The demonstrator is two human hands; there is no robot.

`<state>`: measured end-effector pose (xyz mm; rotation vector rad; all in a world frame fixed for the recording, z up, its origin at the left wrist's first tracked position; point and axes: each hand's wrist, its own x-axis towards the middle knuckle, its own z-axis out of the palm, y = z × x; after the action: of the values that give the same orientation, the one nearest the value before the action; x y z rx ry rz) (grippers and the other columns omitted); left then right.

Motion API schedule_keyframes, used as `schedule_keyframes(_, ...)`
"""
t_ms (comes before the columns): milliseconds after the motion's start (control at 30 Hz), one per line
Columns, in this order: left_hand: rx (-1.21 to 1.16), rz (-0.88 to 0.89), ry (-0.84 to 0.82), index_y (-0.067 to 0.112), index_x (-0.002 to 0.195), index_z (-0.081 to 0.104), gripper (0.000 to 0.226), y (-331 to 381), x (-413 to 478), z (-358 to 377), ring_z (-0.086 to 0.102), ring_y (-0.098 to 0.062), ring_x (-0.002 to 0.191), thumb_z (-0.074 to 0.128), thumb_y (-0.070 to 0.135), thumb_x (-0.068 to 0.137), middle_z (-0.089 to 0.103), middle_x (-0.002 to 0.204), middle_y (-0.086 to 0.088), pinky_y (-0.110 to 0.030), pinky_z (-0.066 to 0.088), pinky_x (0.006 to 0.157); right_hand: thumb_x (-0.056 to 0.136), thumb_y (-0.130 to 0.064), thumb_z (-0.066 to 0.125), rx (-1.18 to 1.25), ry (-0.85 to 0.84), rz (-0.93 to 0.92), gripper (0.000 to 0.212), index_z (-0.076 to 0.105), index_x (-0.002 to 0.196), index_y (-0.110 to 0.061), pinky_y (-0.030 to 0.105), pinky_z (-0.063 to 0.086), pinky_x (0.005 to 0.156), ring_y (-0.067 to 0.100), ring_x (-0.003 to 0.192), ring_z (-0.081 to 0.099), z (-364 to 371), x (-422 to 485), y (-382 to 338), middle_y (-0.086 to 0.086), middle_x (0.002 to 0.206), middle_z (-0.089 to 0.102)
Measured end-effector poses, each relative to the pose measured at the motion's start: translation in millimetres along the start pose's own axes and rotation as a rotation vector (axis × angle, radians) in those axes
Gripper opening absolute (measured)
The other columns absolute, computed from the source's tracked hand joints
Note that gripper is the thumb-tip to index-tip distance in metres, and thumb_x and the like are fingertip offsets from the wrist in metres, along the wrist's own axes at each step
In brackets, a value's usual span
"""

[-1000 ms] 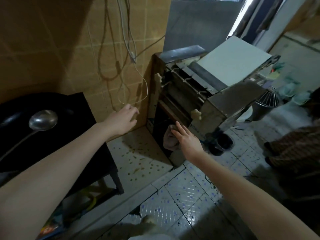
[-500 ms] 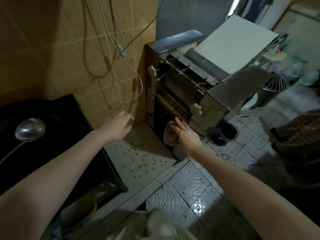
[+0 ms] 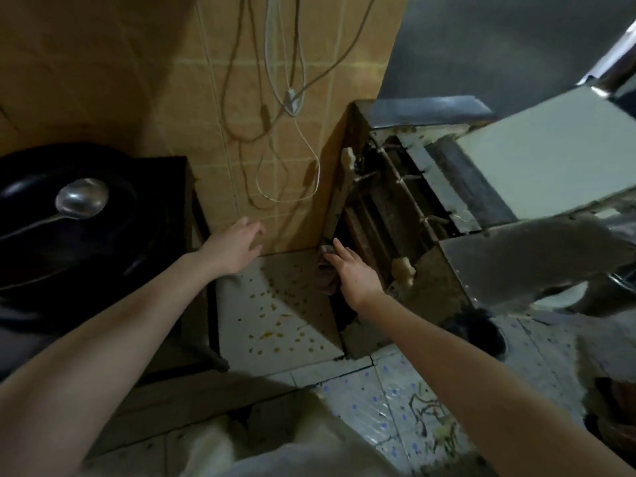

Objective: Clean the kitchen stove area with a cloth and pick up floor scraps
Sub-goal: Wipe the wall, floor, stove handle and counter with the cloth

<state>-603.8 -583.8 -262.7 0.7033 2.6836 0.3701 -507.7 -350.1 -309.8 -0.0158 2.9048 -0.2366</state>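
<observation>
Right hand near centre, fingers straight, pressing the cloth on the machine's dark lower side. The cloth is mostly hidden by the hand and dim. Left hand at its 9 o'clock, released, holding nothing. Floor scraps at 5 o'clock, blurry.

We find no text, label, brand, number or sign that we can read here. On the pale lower front strip of the metal machine, just beside the right hand, we make out faint dark marks that may be lettering, but they are too blurred and small for us to tell any letter.
</observation>
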Motion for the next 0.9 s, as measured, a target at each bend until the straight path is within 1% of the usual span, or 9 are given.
schedule_keyframes(133,-0.055,-0.079,0.053,0.02,0.134,0.042,0.038,7,-4,14,0.053,-0.023,0.105,0.043,0.033,0.098,0.039,0.132,-0.003,-0.04,0.048,0.088,0.085,0.013,0.042,0.034,-0.037,-0.065,0.073,0.027,0.147,-0.023,0.038,0.044,0.102,0.024,0.145,0.013,2,19,15,0.0,0.16,0.001)
schedule_keyframes(267,-0.074,-0.16,0.075,0.019,0.132,0.043,0.036,-2,-9,35,0.048,-0.024,0.116,0.045,0.028,0.098,0.039,0.132,-0.003,-0.045,0.044,0.097,0.086,0.011,0.046,0.074,-0.064,-0.065,0.071,0.029,0.146,-0.024,0.039,0.04,0.106,0.025,0.144,0.016,22,44,22,0.001,0.159,0.004)
schedule_keyframes(400,-0.101,-0.2,0.071,0.018,0.131,0.045,0.035,-17,4,69,0.049,-0.026,0.113,0.046,0.026,0.097,0.042,0.127,-0.004,-0.044,0.045,0.094,0.087,0.009,0.048,0.13,-0.077,-0.039,0.07,0.031,0.146,-0.023,0.038,0.041,0.105,0.026,0.143,0.02,57,74,21,0.002,0.159,0.007)
schedule_keyframes(500,-0.089,-0.201,0.056,0.018,0.13,0.044,0.034,-29,26,105,0.047,-0.027,0.115,0.043,0.026,0.097,0.041,0.126,-0.005,-0.045,0.042,0.096,0.085,0.013,0.048,0.115,-0.101,-0.07,0.075,0.028,0.147,-0.024,0.036,0.046,0.1,0.026,0.143,0.02,96,103,22,0.001,0.159,0.005)
schedule_keyframes(633,0.019,-0.227,0.071,0.017,0.13,0.044,0.033,-50,62,169,0.045,-0.031,0.117,0.041,0.024,0.097,0.043,0.126,-0.007,-0.043,0.038,0.095,0.084,0.014,0.049,0.103,-0.097,-0.067,0.077,0.028,0.147,-0.024,0.035,0.048,0.098,0.025,0.143,0.02,162,140,30,0.001,0.159,0.003)
schedule_keyframes(733,0.078,-0.245,0.04,0.015,0.13,0.043,0.034,-73,94,226,0.041,-0.03,0.122,0.041,0.02,0.096,0.042,0.131,-0.008,-0.042,0.036,0.099,0.083,0.016,0.047,0.083,-0.089,-0.073,0.079,0.026,0.148,-0.024,0.034,0.045,0.1,0.024,0.143,0.02,217,168,40,0.0,0.159,0.003)
schedule_keyframes(833,0.088,-0.256,0.063,0.015,0.132,0.041,0.037,-96,127,283,0.041,-0.028,0.123,0.041,0.019,0.095,0.042,0.131,-0.008,-0.042,0.036,0.101,0.081,0.019,0.046,0.06,-0.087,-0.073,0.084,0.023,0.149,-0.026,0.033,0.043,0.103,0.024,0.144,0.018,275,201,51,-0.001,0.159,0.001)
schedule_keyframes(900,0.097,-0.276,0.083,0.015,0.135,0.039,0.039,-115,149,320,0.042,-0.028,0.123,0.041,0.02,0.096,0.041,0.132,-0.008,-0.042,0.035,0.101,0.081,0.019,0.046,0.088,-0.096,-0.069,0.085,0.023,0.149,-0.025,0.034,0.039,0.106,0.024,0.145,0.016,313,224,58,-0.002,0.159,0.0)
